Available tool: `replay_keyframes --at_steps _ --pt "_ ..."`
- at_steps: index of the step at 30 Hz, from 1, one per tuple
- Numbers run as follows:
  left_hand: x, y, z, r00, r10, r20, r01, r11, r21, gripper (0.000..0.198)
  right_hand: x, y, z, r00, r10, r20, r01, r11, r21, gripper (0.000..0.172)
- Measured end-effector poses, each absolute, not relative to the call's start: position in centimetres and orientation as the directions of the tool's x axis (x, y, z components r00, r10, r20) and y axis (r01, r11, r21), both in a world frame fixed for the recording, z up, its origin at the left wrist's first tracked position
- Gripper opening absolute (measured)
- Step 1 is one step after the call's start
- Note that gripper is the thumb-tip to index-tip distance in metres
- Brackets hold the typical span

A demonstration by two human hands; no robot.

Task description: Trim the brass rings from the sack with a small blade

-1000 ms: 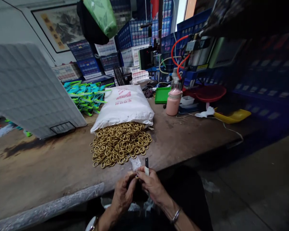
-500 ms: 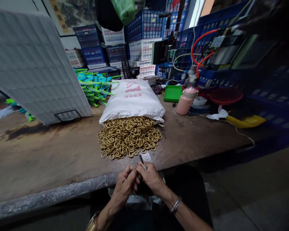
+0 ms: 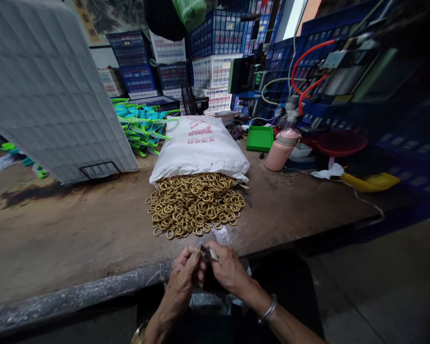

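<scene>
My left hand [image 3: 185, 268] is closed in a pinch over the table's front edge. A tiny gold-coloured piece [image 3: 200, 251] shows at its fingertips, too small to make out fully. Close beside it, my right hand [image 3: 229, 268] is wrapped round a small tool with a dark tip and pale handle [image 3: 214, 254]. The dark tip points at the left fingertips and seems to meet the gold piece. Just beyond both hands lies a heap of gold-coloured rings [image 3: 197, 205], spilling from the mouth of a white sack [image 3: 204, 155] with red print.
A grey-white padded panel [image 3: 57, 91] stands at left, with green and blue plastic pieces [image 3: 139, 126] behind it. To the right are a green tray [image 3: 260, 138], a pink bottle [image 3: 281, 150], a yellow scoop [image 3: 372, 181] and a machine with red hoses [image 3: 344, 71]. Stacked crates [image 3: 218, 36] fill the back.
The tool in my right hand has tipped from pointing forward to pointing left at my left fingertips. A gold glint now shows there. The view has shifted slightly.
</scene>
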State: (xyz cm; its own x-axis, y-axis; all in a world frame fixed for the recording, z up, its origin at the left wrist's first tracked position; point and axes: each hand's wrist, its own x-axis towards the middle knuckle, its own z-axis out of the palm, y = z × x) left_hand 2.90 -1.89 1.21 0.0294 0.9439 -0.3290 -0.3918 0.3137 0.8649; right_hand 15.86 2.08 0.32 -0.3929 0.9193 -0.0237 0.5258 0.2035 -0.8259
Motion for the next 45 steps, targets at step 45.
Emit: replay_keyframes --at_steps 45 --pt "1.8 -1.8 1.0 0.056 0.987 -0.148 -0.207 0.156 0.966 0.031 15.6 2.6 2.7 -0.578 0.815 -0.037 0.652 0.434 -0.621 0.026"
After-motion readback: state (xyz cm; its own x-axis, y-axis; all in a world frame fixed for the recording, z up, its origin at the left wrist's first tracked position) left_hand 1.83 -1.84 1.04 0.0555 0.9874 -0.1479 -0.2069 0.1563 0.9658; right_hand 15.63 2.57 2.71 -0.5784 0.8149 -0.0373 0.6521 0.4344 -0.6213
